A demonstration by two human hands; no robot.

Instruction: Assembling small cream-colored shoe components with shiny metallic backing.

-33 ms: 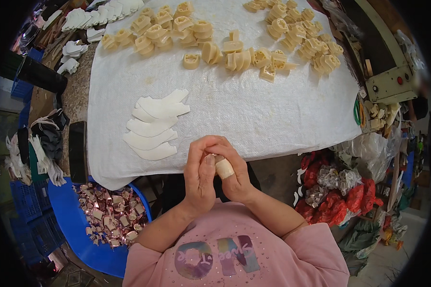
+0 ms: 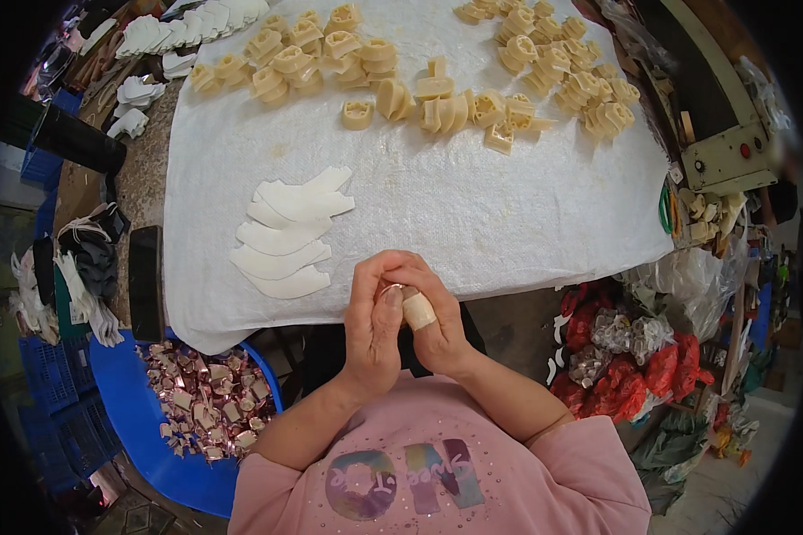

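Note:
Both my hands are cupped together just in front of the table's near edge. The fingers of my left hand point(image 2: 374, 325) and my right hand point(image 2: 437, 316) curl inward and press round something small, mostly hidden. A sliver of white shows between the thumbs; its kind cannot be made out. Round my right thumb is a cream-coloured wrap point(image 2: 419, 312), like tape. Nearest to the hands, on the white woven cloth point(image 2: 473, 214), several curved white cut pieces point(image 2: 285, 236) lie overlapping in a fan.
Farther back on the cloth lie hollow cream plastic blocks point(image 2: 290, 67), with more blocks point(image 2: 567, 62) at the right. A blue tub point(image 2: 116, 392) of small shiny pink-and-beige pieces stands at lower left, below a dark phone-like slab point(image 2: 145, 281). Red plastic bags point(image 2: 611, 374) lie at right.
My right thumb with its wrap has shifted very slightly upward. The hands stay cupped together, and the things on the table have not moved.

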